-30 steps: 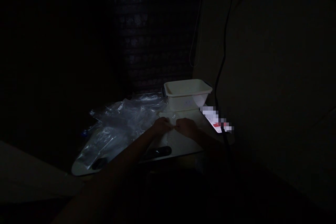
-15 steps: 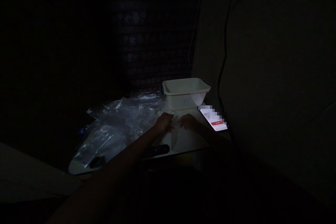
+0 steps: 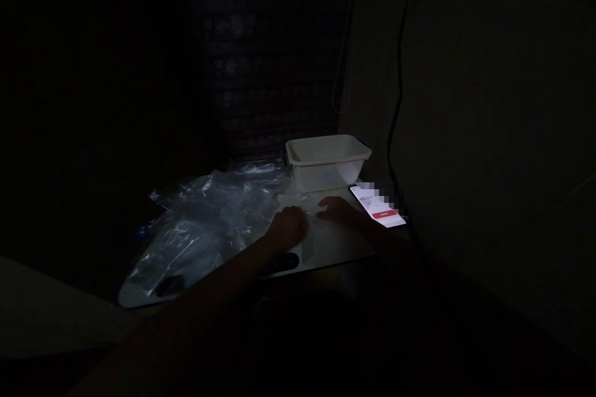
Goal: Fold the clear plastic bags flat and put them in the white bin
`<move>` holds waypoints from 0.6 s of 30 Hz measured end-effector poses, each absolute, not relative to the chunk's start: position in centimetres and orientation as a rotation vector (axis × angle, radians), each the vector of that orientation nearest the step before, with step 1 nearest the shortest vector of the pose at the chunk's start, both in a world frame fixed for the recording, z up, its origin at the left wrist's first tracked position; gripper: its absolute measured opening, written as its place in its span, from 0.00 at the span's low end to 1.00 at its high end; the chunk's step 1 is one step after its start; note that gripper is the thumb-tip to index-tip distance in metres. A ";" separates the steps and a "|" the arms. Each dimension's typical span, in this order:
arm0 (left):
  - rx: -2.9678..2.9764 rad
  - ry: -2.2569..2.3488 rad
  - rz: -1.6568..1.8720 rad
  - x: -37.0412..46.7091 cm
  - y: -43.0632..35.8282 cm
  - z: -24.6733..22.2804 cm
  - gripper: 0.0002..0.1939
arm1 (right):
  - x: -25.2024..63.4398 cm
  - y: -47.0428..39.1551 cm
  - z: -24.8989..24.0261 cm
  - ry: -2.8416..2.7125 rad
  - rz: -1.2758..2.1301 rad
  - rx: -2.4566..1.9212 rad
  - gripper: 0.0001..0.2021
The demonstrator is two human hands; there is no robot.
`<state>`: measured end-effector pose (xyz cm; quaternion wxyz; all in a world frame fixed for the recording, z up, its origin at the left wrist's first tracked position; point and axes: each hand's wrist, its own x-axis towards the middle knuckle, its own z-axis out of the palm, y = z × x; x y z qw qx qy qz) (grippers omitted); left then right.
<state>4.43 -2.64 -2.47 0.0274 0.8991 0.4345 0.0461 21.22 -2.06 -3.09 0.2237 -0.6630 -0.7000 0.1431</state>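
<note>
Over the pale tabletop (image 3: 344,245), my left hand (image 3: 288,225) is closed, slightly blurred, on what looks like a clear plastic bag (image 3: 305,201). My right hand (image 3: 339,209) lies just to the right of it, thumb and index finger apart in a curve beside the see-through film. Dim light hides most of the film's outline. A heap of clear plastic bags (image 3: 205,217) covers the left part of the table.
Behind my hands stands a cream plastic tub (image 3: 319,178) with dark handles. A lit phone (image 3: 382,214) lies at the right. Near the front edge are a dark elongated object (image 3: 286,262) and a small black object (image 3: 171,286). A cable (image 3: 400,74) hangs along the right wall.
My left hand has turned over into a closer fist and blurs a little. My right thumb and index finger have spread from a pinch. The view has shifted slightly.
</note>
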 end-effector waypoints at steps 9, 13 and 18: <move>2.823 1.408 0.041 4.2 -5.1 -4.4 0.28 | 21.5 -4.2 -1.8 -2.334 0.284 -1.769 0.26; 2.823 1.403 0.008 4.4 -5.9 -4.5 0.29 | 20.6 -4.4 -1.8 -2.395 0.024 -1.738 0.17; 2.885 1.323 0.090 4.6 -6.5 -4.6 0.29 | 20.2 -3.8 -1.5 -2.222 -0.031 -1.874 0.18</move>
